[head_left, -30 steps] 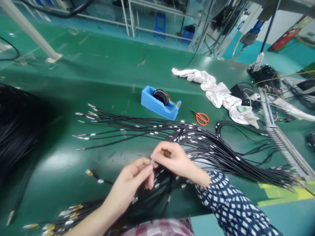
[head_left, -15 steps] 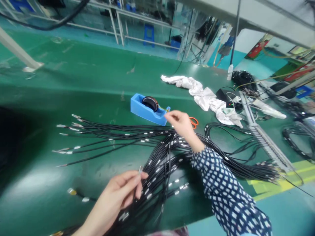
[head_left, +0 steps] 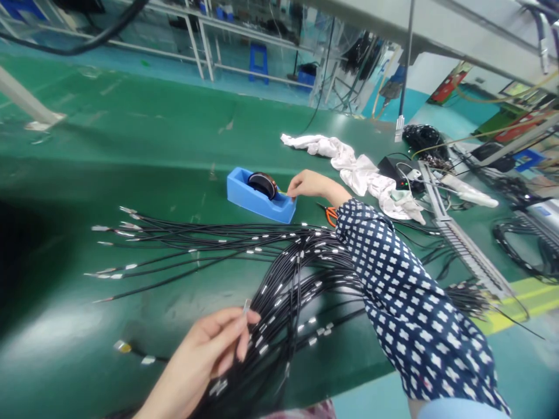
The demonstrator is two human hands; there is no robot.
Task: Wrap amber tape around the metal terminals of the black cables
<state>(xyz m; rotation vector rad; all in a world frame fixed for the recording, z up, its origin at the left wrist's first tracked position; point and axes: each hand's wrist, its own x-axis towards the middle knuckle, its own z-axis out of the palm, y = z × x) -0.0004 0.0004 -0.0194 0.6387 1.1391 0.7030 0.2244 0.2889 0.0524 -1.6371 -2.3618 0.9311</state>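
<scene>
My left hand [head_left: 213, 343] is closed, pinching a black cable just below its small, shiny connector [head_left: 247, 306], which sticks up past the thumb. Beyond the cable bundle, my right hand [head_left: 308, 184] is closed at the front end of a blue tape dispenser [head_left: 261, 203]. Its thumb and forefinger pinch the tape [head_left: 282, 193], a thin yellowish strip running from the dark roll [head_left: 262, 184]. Between the two hands lies a thick bundle of black cables [head_left: 283, 279] with white labels. The other fingers of my right hand are curled and partly hidden.
Orange-handled scissors [head_left: 331, 216] lie beside my right sleeve. A crumpled white cloth [head_left: 356, 169] stretches across the green table behind. Further right are a black box [head_left: 395, 169] with lit indicators and a slotted metal rail [head_left: 467, 238]. A cable with a metal end [head_left: 399, 127] hangs down.
My right hand has lowered slightly and come closer to the dispenser's front end, its forearm swinging to a flatter angle. My left hand keeps its hold on the cable. The view has shifted slightly.
</scene>
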